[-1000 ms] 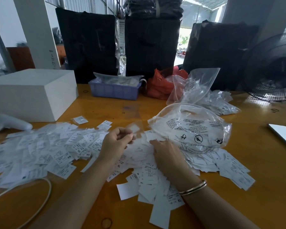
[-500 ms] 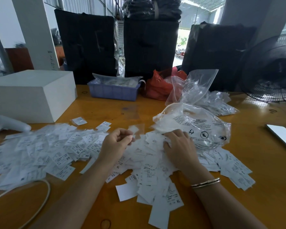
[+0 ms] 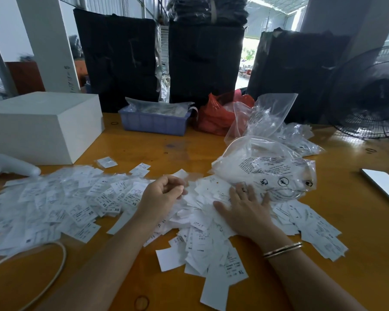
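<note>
A heap of loose white size labels [image 3: 202, 239] covers the middle of the orange table [image 3: 157, 144]. To its left lies a spread of labels sealed in small clear sleeves [image 3: 61, 198]. My left hand [image 3: 160, 195] is curled and pinches a small clear sleeve with a white label [image 3: 184, 175] between thumb and fingers. My right hand [image 3: 245, 207] lies flat with spread fingers on the loose labels, fingertips at the edge of a clear printed plastic bag [image 3: 270, 169] holding more labels.
A white box [image 3: 41, 126] stands at the left, with a white handheld device [image 3: 7, 166] in front of it. A blue tray [image 3: 153, 122], a red bag [image 3: 218, 115] and more clear bags [image 3: 265, 115] sit behind. A fan [image 3: 368, 97] and a phone [image 3: 382, 185] are at the right. A white cable [image 3: 54, 270] loops at the near left.
My right hand has slid right and forward across the loose labels and flattened out beside the clear bag. My left hand keeps its pinch on the small sleeve, almost in place.
</note>
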`<state>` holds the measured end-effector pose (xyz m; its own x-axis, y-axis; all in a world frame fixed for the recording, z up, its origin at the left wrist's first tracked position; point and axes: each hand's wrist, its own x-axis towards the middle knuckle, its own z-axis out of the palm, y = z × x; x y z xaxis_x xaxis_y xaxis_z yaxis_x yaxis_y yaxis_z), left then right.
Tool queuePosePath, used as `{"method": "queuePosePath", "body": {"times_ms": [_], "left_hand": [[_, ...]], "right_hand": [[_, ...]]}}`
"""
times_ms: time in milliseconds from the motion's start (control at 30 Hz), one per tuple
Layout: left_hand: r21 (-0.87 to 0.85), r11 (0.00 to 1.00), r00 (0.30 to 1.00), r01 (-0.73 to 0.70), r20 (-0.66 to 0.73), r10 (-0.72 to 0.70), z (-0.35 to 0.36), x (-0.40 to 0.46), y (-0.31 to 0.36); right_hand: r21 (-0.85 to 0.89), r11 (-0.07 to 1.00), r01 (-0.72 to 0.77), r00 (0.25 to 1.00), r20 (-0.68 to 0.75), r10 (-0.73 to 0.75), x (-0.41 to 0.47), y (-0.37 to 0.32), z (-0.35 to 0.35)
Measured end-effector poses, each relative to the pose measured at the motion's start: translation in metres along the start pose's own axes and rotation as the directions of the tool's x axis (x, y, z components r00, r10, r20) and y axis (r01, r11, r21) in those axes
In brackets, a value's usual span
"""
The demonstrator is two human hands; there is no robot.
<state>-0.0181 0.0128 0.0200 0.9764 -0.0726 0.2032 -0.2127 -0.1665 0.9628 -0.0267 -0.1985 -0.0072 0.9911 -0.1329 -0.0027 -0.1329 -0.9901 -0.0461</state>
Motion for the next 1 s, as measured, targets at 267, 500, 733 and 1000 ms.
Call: {"method": "queuePosePath", "body": {"times_ms": [267,500,733,1000], "left_hand": [[-0.015,1.000,1.000,0.010,0.010,-0.010,-0.001,0.001,-0.002],[0.015,1.000,1.000,0.009,-0.015,-0.009,-0.004,0.002,-0.003],[-0.031,0.999,0.995,0.037,0.097,-0.034,0.010,-0.004,-0.003],[0.085,0.996,0.998,-0.010,0.059,0.005,0.007,-0.003,-0.003]], "right_hand": [[0.165,0.937,0.308,0.950,0.002,-0.312,-0.019,-0.032,-0.006],[0.156,0.982,0.109,0.990,-0.108,-0.092,-0.015,0.000,-0.015],[0.138,0.976,0.170,0.983,-0.092,-0.158,-0.019,-0.018,-0.006],[0.708,0.676,0.207,0.978,-0.154,-0.139,-0.024,-0.045,-0.023]]}}
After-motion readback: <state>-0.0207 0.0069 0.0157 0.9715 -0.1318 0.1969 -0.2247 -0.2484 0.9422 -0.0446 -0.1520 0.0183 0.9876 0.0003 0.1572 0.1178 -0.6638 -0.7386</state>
